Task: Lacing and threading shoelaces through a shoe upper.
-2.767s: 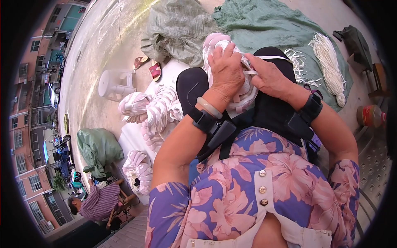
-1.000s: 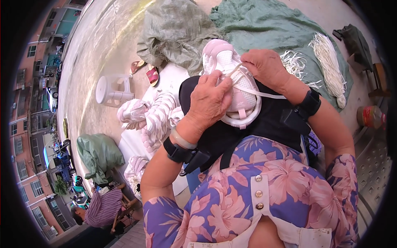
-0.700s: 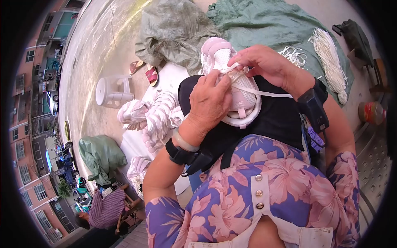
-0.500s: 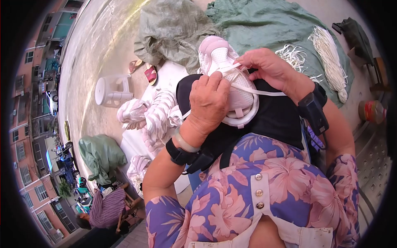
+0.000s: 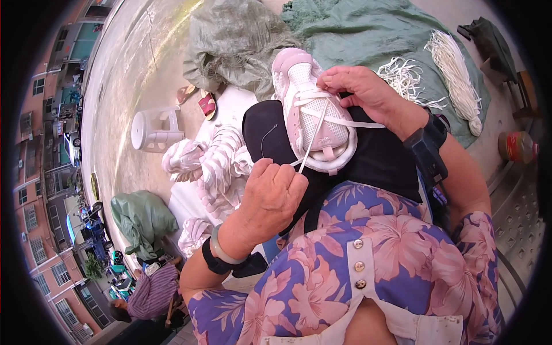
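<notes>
A pink-and-white sneaker (image 5: 292,122) lies on the black cloth (image 5: 379,152) over my lap, its toe pointing away from me. White lace crosses its tongue through the upper eyelets. My left hand (image 5: 269,192), closed in a pinch, draws a white shoelace (image 5: 313,144) taut toward me, left of the heel. At the shoe's right edge, beside the lacing, my right hand (image 5: 368,95) has its thumb and fingers curled on the upper; any lace between them is hidden. Another lace end runs right, passing below my right hand.
Several pink-and-white shoes (image 5: 221,155) are heaped at left on a white sheet. Bundled white laces (image 5: 456,80) and loose laces (image 5: 401,75) lie on green cloth (image 5: 356,29). A white stool (image 5: 155,127), sandals (image 5: 207,104) and a seated person (image 5: 152,290) are farther left.
My left hand has moved off the lacing, down and left, pulling a lace out taut. My right hand has shifted slightly left and up, staying at the shoe's edge.
</notes>
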Demonstrator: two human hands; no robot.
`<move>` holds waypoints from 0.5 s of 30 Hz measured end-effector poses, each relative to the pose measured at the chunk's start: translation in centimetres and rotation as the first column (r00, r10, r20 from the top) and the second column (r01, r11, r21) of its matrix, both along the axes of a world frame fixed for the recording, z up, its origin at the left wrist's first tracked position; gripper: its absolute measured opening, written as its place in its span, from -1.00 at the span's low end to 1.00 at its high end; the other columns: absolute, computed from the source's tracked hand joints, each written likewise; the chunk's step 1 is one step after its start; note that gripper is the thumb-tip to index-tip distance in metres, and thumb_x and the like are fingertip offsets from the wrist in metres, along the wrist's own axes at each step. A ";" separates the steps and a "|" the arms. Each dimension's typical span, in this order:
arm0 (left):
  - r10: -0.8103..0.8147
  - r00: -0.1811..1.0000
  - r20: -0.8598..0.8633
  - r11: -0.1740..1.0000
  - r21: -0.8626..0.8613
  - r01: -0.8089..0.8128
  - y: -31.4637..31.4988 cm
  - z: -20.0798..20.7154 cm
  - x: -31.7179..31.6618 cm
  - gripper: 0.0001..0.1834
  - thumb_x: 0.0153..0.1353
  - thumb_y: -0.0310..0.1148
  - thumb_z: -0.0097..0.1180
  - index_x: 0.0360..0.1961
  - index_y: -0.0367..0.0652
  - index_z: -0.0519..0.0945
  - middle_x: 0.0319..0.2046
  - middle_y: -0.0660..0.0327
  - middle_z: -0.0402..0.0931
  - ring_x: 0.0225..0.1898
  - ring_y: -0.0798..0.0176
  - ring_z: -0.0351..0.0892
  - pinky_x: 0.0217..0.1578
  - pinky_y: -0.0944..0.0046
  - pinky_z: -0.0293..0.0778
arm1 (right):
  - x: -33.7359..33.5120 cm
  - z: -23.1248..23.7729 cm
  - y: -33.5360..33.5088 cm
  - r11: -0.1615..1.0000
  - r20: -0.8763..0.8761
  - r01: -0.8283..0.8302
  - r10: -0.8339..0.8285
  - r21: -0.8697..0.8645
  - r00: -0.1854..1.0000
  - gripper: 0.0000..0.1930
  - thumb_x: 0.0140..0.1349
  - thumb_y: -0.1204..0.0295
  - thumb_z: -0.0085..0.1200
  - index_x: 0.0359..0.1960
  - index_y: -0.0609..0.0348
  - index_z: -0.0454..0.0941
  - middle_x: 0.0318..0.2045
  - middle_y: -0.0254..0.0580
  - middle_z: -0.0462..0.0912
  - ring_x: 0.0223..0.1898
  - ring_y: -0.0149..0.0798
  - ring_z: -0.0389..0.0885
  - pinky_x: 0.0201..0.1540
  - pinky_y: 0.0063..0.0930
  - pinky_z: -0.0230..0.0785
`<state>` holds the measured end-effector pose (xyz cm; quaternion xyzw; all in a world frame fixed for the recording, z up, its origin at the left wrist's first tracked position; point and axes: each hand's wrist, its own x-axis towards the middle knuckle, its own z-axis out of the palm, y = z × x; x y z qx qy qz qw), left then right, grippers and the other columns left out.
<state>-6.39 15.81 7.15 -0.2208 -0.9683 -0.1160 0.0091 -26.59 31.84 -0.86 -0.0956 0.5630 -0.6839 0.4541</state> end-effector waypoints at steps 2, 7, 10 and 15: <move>0.047 0.998 0.042 0.999 0.020 -0.047 -0.7 -0.2 0.9 -0.79 -0.15 -0.60 0.06 -0.43 -0.18 0.37 -0.52 0.15 0.29 -0.47 0.09 0.38 -0.30 0.16 0.36 | 0.2 0.3 0.0 1.000 0.008 0.001 -0.001 0.001 1.000 -0.80 0.17 0.32 0.06 -0.22 0.10 0.55 -0.28 -0.47 0.55 -0.26 -0.56 0.41 -0.27 -0.62 0.25; 0.308 0.925 0.223 0.889 0.280 -0.363 -1.5 -1.3 1.0 -0.91 0.13 -0.54 0.06 -0.37 -0.22 0.39 -0.58 0.10 0.40 -0.57 0.04 0.45 -0.56 0.23 0.34 | 0.3 0.9 0.7 1.000 -0.062 -0.003 0.004 0.027 0.998 -0.80 0.18 0.35 0.03 -0.20 0.12 0.52 -0.28 -0.44 0.55 -0.27 -0.56 0.42 -0.29 -0.64 0.27; 0.378 0.905 0.195 0.831 0.360 -0.425 -2.4 0.1 -0.1 -0.91 0.16 -0.50 0.05 -0.34 -0.18 0.40 -0.61 0.08 0.42 -0.57 -0.02 0.48 -0.57 0.16 0.36 | 1.5 1.6 2.1 0.982 -0.489 -0.031 0.119 0.186 0.864 -0.79 0.15 0.36 0.09 -0.22 0.14 0.48 -0.34 -0.41 0.50 -0.37 -0.58 0.39 -0.36 -0.68 0.28; 0.447 0.894 0.038 0.799 0.432 -0.418 -4.7 2.5 -2.4 -0.93 0.15 -0.56 0.06 -0.33 -0.21 0.48 -0.63 0.16 0.43 -0.64 0.26 0.44 -0.56 0.36 0.34 | 3.9 1.9 3.9 0.971 -0.685 -0.015 0.178 0.238 0.707 -0.73 0.04 0.41 0.16 -0.29 0.30 0.41 -0.57 -0.27 0.42 -0.49 -0.46 0.36 -0.43 -0.54 0.26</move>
